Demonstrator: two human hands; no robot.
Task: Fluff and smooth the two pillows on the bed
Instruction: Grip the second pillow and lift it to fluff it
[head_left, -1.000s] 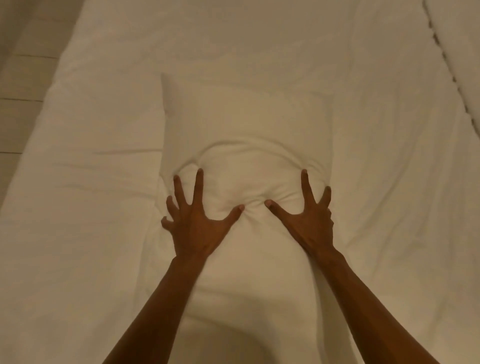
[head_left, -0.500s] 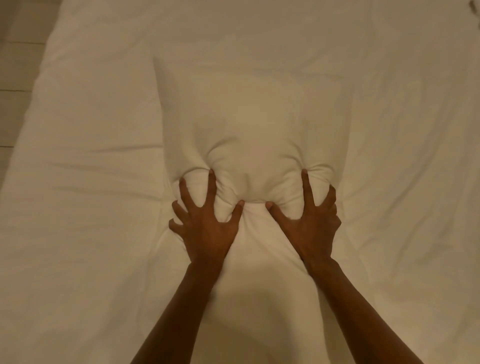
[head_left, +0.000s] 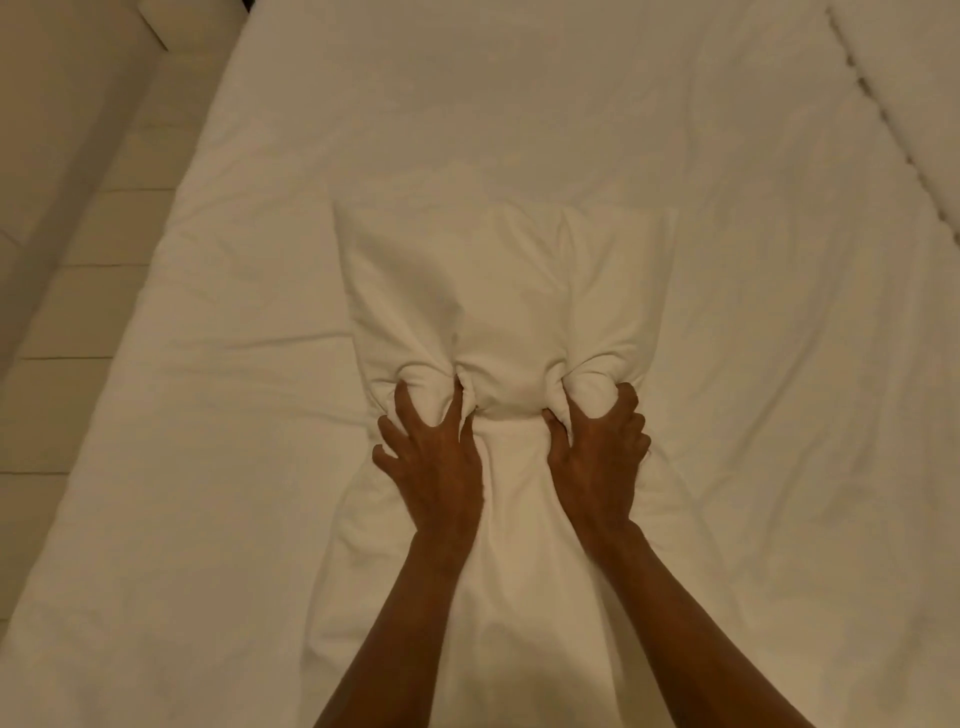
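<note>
A white pillow (head_left: 498, 291) lies lengthwise in the middle of the white bed (head_left: 753, 364), its near end running down between my forearms. My left hand (head_left: 434, 457) digs its curled fingers into the pillow's filling left of centre. My right hand (head_left: 597, 452) clutches a bulging handful of the same pillow right of centre. The cloth bunches into deep creases between and above both hands. Only this one pillow shows.
The bed's left edge (head_left: 171, 249) drops to a pale tiled floor (head_left: 78, 332). A wall or furniture face (head_left: 47, 130) stands at the far left. A second white cover with a bobbled seam (head_left: 893, 119) crosses the top right corner.
My fingers went from spread flat on the pillow to curled and gripping into it. The filling is now pushed up into bulges, and the view shifted so more floor shows.
</note>
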